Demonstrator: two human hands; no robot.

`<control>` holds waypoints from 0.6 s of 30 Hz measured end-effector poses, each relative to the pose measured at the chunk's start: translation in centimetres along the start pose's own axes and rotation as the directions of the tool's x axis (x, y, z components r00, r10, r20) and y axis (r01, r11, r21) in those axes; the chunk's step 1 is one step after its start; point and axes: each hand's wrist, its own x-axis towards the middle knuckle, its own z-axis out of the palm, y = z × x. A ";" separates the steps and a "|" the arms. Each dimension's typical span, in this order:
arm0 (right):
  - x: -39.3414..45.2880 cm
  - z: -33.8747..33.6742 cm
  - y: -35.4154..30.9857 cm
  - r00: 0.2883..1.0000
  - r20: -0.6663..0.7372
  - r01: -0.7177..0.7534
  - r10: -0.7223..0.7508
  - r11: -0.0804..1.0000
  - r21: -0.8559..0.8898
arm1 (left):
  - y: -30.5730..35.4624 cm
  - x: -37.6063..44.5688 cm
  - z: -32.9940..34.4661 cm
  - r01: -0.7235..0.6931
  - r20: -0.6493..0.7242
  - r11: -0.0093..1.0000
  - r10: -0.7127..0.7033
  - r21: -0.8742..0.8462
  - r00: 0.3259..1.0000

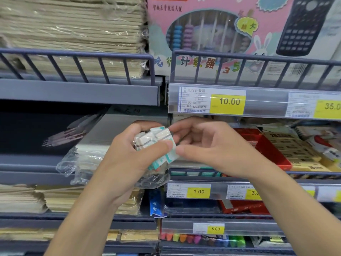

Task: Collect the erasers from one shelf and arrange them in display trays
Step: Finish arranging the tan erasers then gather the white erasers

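My left hand (pixel 127 154) grips a bundle of several white erasers (pixel 154 138) with teal-and-white sleeves, held in front of the middle shelf. My right hand (pixel 208 143) meets the bundle from the right, and its thumb and fingers pinch one eraser at the bundle's right edge. A red display tray (pixel 271 152) of yellow-sleeved erasers (pixel 295 150) lies on the shelf to the right, behind my right hand. Below my hands, a row of teal erasers (pixel 195 173) shows behind the shelf rail.
Wrapped stacks of paper notebooks (pixel 70 32) fill the left shelves. A pink abacus box (pixel 212 34) and a calculator (pixel 304 26) stand on the top shelf. Loose clear plastic wrap (pixel 73 163) hangs on the left. Price tags (pixel 227 101) line the grey rails. Coloured markers (pixel 184 238) lie at the bottom.
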 end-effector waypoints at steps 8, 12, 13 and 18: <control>0.2 0.9 0.1 0.999 -0.030 0.044 -0.043 0.997 0.065 | 0.3 0.0 0.1 -0.001 -0.002 0.999 0.001 -0.055 1.000; 0.0 -1.2 -0.1 0.997 -0.070 -0.041 0.027 0.977 -0.208 | 0.2 0.2 -0.1 0.006 -0.044 0.997 -0.010 -0.076 0.999; 0.3 -1.8 0.2 0.993 -0.092 -0.088 0.069 0.972 -0.218 | 0.2 0.3 -0.2 0.007 -0.048 0.997 -0.011 -0.078 0.999; 2.3 -3.7 2.3 0.950 -0.184 -0.308 0.251 0.849 -0.429 | -0.1 0.5 -0.3 0.034 -0.043 0.996 -0.038 -0.081 0.998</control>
